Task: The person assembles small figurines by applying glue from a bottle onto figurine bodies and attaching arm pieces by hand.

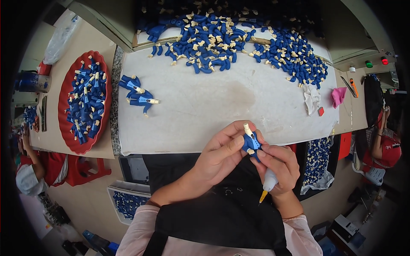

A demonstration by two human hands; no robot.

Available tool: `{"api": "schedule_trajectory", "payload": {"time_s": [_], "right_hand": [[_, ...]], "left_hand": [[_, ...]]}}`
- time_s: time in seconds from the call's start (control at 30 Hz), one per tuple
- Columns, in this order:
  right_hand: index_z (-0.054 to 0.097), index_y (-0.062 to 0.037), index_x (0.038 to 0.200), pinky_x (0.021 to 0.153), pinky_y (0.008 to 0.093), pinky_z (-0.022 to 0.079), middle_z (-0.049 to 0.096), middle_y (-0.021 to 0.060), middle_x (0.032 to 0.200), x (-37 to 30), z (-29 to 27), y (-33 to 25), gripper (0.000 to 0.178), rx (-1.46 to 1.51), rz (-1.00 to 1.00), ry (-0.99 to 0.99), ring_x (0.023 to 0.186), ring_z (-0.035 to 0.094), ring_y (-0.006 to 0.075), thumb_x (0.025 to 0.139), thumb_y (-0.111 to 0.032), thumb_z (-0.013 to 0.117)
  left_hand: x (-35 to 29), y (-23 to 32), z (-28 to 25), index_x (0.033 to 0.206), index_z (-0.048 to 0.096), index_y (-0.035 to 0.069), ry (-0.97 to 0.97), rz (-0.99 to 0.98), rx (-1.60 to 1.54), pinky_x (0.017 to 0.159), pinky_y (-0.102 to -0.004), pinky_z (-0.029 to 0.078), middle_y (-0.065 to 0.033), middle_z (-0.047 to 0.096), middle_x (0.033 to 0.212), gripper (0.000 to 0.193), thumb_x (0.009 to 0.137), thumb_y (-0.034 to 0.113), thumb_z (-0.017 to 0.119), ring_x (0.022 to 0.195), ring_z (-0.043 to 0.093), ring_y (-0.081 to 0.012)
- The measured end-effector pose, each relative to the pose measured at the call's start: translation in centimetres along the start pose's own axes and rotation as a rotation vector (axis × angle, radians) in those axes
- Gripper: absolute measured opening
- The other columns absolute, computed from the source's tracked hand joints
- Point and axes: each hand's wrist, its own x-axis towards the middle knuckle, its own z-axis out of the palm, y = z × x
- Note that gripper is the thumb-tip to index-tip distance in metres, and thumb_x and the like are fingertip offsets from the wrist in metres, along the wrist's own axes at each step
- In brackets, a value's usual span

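Over your lap, head view: your left hand (pixel 222 155) pinches a small blue figure torso (pixel 251 143) between thumb and fingertips, its cream neck peg pointing up; the grip is closed on that piece. Your right hand (pixel 277 166) steadies the same torso with its fingertips while its grip is also wrapped around a white squeeze bottle (pixel 270 181) with a yellow nozzle, tip pointing down and away from the part. The piece sits just off the near edge of the desk (pixel 222 106), above your dark apron. Progress, as a judgement: two assembled blue figures (pixel 139 94) lie together on the left part of the desk, and the red tray (pixel 85 102) beside it is well filled with similar blue parts, so some output exists. A very large pile of loose blue pieces (pixel 230 42) covers the far side of the desk, so most of the stock looks untouched. A white rag (pixel 312 99) and pink cloth (pixel 338 96) lie at right.
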Motion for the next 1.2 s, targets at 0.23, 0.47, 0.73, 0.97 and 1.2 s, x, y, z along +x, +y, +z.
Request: {"api": "schedule_trajectory", "payload": {"time_s": [0.23,0.47,0.73,0.97,1.2], "right_hand": [[0.06,0.0002,0.078,0.048,0.0244,0.045,0.057,0.0116,0.081,0.0,0.5,0.4,0.026,0.043,-0.011,0.108,0.062,0.058,0.0217,0.055,0.0,0.072],[0.061,-0.0002,0.079,0.048,0.0238,0.044,0.057,0.0114,0.08,0.0,0.5,0.4,0.027,0.051,-0.022,0.109,0.059,0.056,0.0206,0.055,0.0,0.072],[0.058,-0.002,0.08,0.057,0.0266,0.047,0.053,0.0107,0.082,-0.4,0.2,0.3,0.023,0.039,0.007,0.021,0.069,0.057,0.0195,0.062,-0.002,0.07],[0.058,-0.0023,0.081,0.057,0.0267,0.047,0.053,0.0105,0.083,-0.5,0.1,0.3,0.024,0.032,0.002,0.031,0.069,0.057,0.0194,0.061,-0.002,0.07],[0.062,-0.0017,0.079,0.044,0.0228,0.042,0.055,0.0102,0.081,-1.0,0.4,1.1,0.026,-0.024,-0.063,0.124,0.054,0.053,0.0188,0.055,-0.001,0.071]], "left_hand": [[0.4,0.0,0.2,0.11,0.04,0.002,-0.004,0.012,-0.001,0.081,-0.0294,0.038,-0.0106,0.05,0.1,0.028,0.087,0.017,0.042,0.093,0.048,-0.0162],[0.4,0.0,0.0,0.109,0.041,0.003,-0.001,-0.011,-0.004,0.08,-0.0292,0.038,-0.0102,0.05,0.099,0.028,0.086,0.018,0.042,0.092,0.048,-0.0164],[0.3,0.0,-0.1,0.11,0.041,0.004,0.004,-0.047,-0.03,0.079,-0.0295,0.038,-0.0098,0.049,0.099,0.028,0.086,0.019,0.043,0.093,0.048,-0.0171],[0.2,-0.2,0.0,0.109,0.041,0.004,0.001,-0.059,-0.046,0.079,-0.0298,0.04,-0.0105,0.049,0.1,0.028,0.086,0.019,0.043,0.094,0.048,-0.0178],[0.4,0.6,1.2,0.12,0.035,0.002,0.124,-0.191,0.007,0.084,-0.0302,0.039,-0.0107,0.049,0.104,0.037,0.087,0.019,0.04,0.098,0.048,-0.0181]]}}
